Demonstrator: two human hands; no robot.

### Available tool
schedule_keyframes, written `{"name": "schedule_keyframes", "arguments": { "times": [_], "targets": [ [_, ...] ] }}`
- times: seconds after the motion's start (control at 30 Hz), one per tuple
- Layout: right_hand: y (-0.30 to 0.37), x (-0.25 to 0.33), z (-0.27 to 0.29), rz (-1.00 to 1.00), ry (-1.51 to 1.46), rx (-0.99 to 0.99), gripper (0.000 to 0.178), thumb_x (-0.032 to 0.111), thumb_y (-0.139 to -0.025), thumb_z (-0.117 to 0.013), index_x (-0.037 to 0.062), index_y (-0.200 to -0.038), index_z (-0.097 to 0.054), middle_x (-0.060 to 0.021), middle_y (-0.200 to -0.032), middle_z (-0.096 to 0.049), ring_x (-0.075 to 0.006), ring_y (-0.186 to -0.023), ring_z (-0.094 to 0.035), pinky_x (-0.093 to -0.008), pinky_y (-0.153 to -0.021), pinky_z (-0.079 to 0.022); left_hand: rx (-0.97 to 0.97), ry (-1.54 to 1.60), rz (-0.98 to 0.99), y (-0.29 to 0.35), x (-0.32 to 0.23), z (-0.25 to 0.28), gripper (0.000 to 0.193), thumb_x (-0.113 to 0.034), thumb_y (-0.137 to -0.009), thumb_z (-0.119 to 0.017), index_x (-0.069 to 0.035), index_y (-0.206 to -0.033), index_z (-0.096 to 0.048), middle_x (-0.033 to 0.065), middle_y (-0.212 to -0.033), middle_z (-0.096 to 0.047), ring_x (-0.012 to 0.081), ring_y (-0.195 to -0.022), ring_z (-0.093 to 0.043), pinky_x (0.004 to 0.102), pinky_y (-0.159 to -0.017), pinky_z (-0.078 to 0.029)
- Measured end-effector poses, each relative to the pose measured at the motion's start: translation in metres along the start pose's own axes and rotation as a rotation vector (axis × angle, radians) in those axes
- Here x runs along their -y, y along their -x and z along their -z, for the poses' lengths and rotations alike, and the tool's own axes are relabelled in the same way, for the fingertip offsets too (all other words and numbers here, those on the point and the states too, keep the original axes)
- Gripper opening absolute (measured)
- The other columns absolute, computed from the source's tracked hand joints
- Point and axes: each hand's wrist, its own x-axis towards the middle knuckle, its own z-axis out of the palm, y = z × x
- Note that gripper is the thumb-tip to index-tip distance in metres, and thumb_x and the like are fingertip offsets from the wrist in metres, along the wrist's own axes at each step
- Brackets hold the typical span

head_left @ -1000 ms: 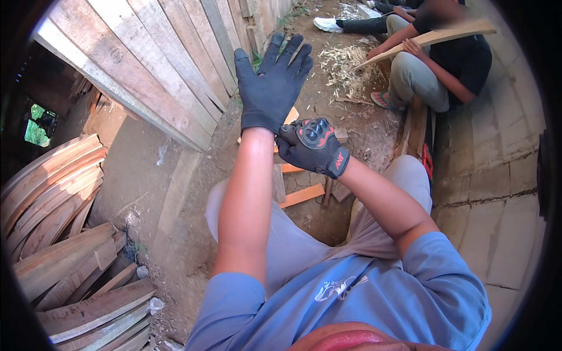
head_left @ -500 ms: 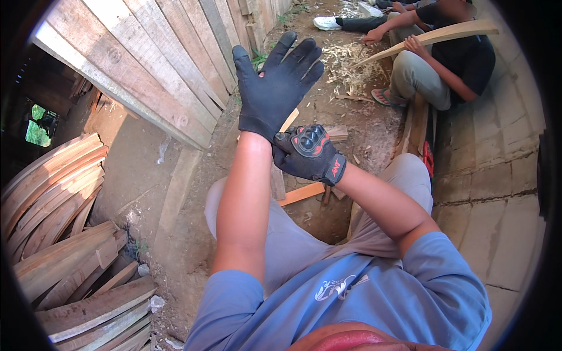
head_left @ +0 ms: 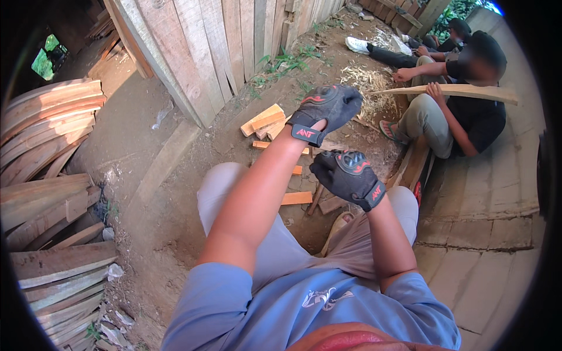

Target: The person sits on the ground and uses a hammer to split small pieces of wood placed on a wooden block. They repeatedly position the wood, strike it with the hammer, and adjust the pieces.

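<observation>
Both my hands wear black work gloves with red markings and a strap at the wrist. My left hand [head_left: 331, 110] is raised ahead of me, back upward, its fingers curled into a fist with nothing showing in it. Its glove strap [head_left: 304, 134] lies wrapped around the wrist. Just below and to the right, apart from that wrist, my right hand [head_left: 346, 175] is closed too, with hard dark knuckle guards facing up. No object shows in its curled fingers, whose tips are hidden.
Short cut wood blocks [head_left: 263, 121] lie on the dirt beyond my knees. Stacked curved planks [head_left: 52, 126] line the left, near a board wall [head_left: 205, 47]. At right, beside a block wall [head_left: 474, 187], a seated co-worker [head_left: 477, 126] holds a long curved plank [head_left: 468, 92].
My left hand has turned over and gone from spread fingers to a fist. My right hand has let go of the left glove's cuff and moved right. The view has shifted.
</observation>
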Motion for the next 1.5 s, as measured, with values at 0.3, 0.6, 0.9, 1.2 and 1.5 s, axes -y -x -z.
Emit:
{"name": "schedule_keyframes", "arguments": {
  "times": [0.3,0.6,0.9,1.2,1.5],
  "targets": [
    [0.009,0.032,0.087,0.081,-0.062,-0.288,0.034,0.006,-0.088,-0.079,0.0116,-0.121,-0.075,-0.0114,-0.109,-0.075,-0.0357,-0.098,-0.072,-0.0447,-0.083,-0.057,0.302,-0.228,-0.139,0.023,-0.006,-0.024,0.024,-0.024,-0.096,-0.069,-0.011,-0.113,-0.078,0.0153,-0.114,-0.077,0.0326,-0.104,-0.075,0.0454,-0.090,-0.059],
    [0.002,0.027,0.071,0.117,0.149,-0.225,0.048,0.012,-0.077,-0.083,0.0152,-0.125,-0.076,-0.0094,-0.124,-0.071,-0.0345,-0.111,-0.067,-0.0476,-0.097,-0.054,0.377,1.681,-0.058,0.060,-0.010,-0.058,0.017,-0.013,-0.094,-0.072,-0.006,-0.108,-0.078,0.0160,-0.128,-0.071,0.0266,-0.117,-0.070,0.0389,-0.102,-0.057],
    [0.021,0.009,0.061,0.323,0.274,-0.262,0.048,0.013,-0.075,-0.084,0.0178,-0.122,-0.079,-0.0053,-0.125,-0.073,-0.0330,-0.113,-0.067,-0.0485,-0.096,-0.055,0.316,1.329,-0.336,0.058,0.007,-0.082,0.033,-0.015,-0.081,-0.086,-0.013,-0.113,-0.079,0.0095,-0.123,-0.075,0.0281,-0.115,-0.071,0.0422,-0.102,-0.057],
    [0.045,0.003,0.051,0.300,0.142,-0.238,0.049,0.007,-0.075,-0.078,0.0161,-0.123,-0.078,-0.0076,-0.119,-0.072,-0.0372,-0.114,-0.067,-0.0501,-0.097,-0.056,-0.011,0.738,-0.956,0.049,0.003,-0.103,0.027,-0.016,-0.081,-0.086,-0.007,-0.105,-0.080,0.0094,-0.108,-0.078,0.0319,-0.100,-0.074,0.0437,-0.089,-0.058],
    [0.045,0.007,0.043,0.205,-0.011,-0.199,0.055,0.003,-0.082,-0.075,0.0117,-0.136,-0.069,-0.0138,-0.117,-0.070,-0.0400,-0.108,-0.066,-0.0494,-0.092,-0.055,0.202,0.122,-0.576,0.060,-0.004,-0.081,0.026,-0.023,-0.081,-0.078,-0.013,-0.104,-0.078,0.0092,-0.102,-0.075,0.0289,-0.100,-0.071,0.0395,-0.089,-0.055]
  ]
}}
